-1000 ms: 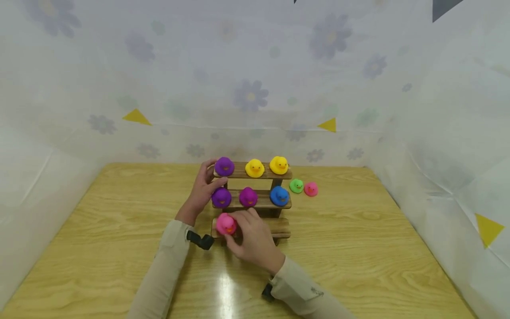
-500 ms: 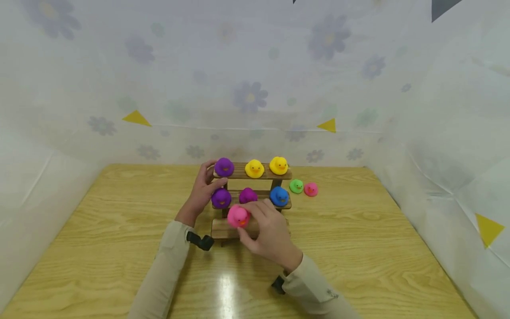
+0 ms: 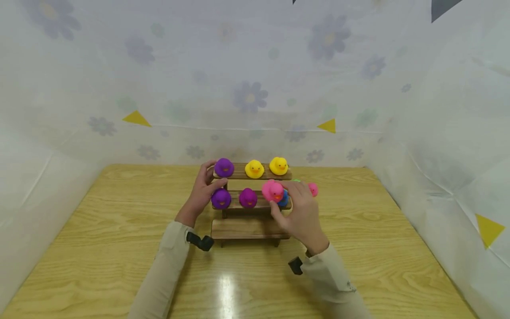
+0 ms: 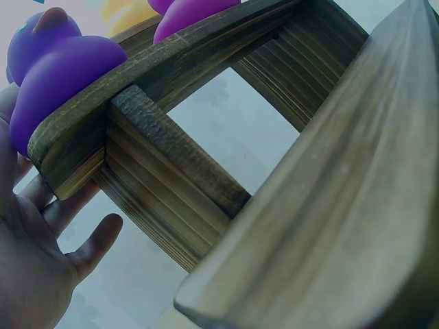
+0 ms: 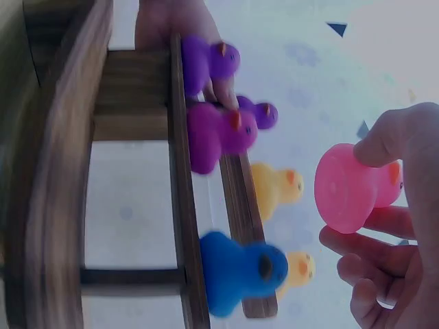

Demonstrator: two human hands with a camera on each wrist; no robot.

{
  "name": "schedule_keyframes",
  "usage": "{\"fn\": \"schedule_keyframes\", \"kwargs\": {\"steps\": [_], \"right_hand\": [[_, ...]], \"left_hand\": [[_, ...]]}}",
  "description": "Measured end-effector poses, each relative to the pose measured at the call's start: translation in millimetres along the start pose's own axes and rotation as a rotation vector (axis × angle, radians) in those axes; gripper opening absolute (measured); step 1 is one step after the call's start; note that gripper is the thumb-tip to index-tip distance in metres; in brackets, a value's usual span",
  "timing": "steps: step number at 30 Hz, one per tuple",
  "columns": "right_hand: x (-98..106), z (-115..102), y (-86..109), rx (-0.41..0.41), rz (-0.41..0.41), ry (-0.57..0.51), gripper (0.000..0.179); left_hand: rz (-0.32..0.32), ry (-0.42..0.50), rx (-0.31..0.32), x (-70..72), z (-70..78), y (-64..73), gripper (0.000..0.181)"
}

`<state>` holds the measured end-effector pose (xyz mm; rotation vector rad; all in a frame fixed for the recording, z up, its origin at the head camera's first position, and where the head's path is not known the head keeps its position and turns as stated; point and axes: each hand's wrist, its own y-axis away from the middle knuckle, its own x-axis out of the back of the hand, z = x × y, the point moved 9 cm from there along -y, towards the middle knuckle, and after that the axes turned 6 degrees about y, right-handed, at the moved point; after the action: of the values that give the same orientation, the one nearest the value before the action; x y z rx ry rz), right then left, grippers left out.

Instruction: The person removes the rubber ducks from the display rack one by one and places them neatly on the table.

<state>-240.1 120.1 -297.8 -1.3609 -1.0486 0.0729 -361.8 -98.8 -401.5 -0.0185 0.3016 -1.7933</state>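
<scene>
A three-tier wooden display stand (image 3: 250, 229) is on the table, its bottom tier bare. My right hand (image 3: 300, 217) pinches a pink rubber duck (image 3: 272, 190) in front of the middle tier, partly covering a blue duck (image 5: 236, 271). In the right wrist view the pink duck's flat base shows, clear of the stand. My left hand (image 3: 202, 190) grips the stand's left end, with its fingers behind the top tier and its thumb beside the purple ducks. The left wrist view shows this hand (image 4: 34, 253) with its little finger spread off the wood.
The top tier bears a purple duck (image 3: 224, 168) and two yellow ducks (image 3: 254, 169). On the middle tier stand a purple duck (image 3: 221, 199) and a magenta duck (image 3: 248, 198). Another pink duck (image 3: 314, 189) and a mostly hidden green duck lie right of the stand.
My right hand has lifted the pink duck off the bottom tier's left end and carried it right and up, in front of the blue duck. My left hand has stayed in place.
</scene>
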Motion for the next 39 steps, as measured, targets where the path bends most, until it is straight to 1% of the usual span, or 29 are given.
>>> {"fn": "schedule_keyframes", "kwargs": {"steps": [9,11,15,18,22,27,30,35,39], "right_hand": [[18,45,-1.0,-0.082,0.104,0.066,0.036],[20,55,0.0,-0.109,0.118,0.076,0.036],[21,81,5.4,-0.173,0.115,0.079,0.035],[17,104,13.4,-0.244,0.085,0.083,0.034],[14,138,28.3,-0.332,0.046,0.083,0.036],[11,172,49.0,-0.388,0.008,0.069,0.039],[6,192,63.5,-0.446,-0.023,0.049,0.038],[-8,223,84.0,-0.585,-0.117,0.010,0.036],[-19,239,94.9,-0.678,-0.215,-0.002,0.039]], "left_hand": [[-0.004,-0.007,-0.002,0.5,-1.7,-0.9,0.055],[-0.007,-0.004,-0.002,0.7,-1.8,-1.0,0.055],[-0.007,-0.001,-0.001,1.0,-2.3,-0.6,0.055],[0.003,-0.005,-0.005,2.4,-1.6,-0.2,0.054],[0.000,0.004,-0.012,0.8,-0.8,0.3,0.053],[-0.006,0.015,-0.010,-1.6,-1.1,0.2,0.053],[-0.008,0.014,-0.008,-1.8,-1.0,-0.1,0.053],[-0.011,0.017,-0.002,-1.0,-0.3,0.5,0.053],[-0.007,0.014,0.001,-0.5,0.1,1.2,0.053]]}}
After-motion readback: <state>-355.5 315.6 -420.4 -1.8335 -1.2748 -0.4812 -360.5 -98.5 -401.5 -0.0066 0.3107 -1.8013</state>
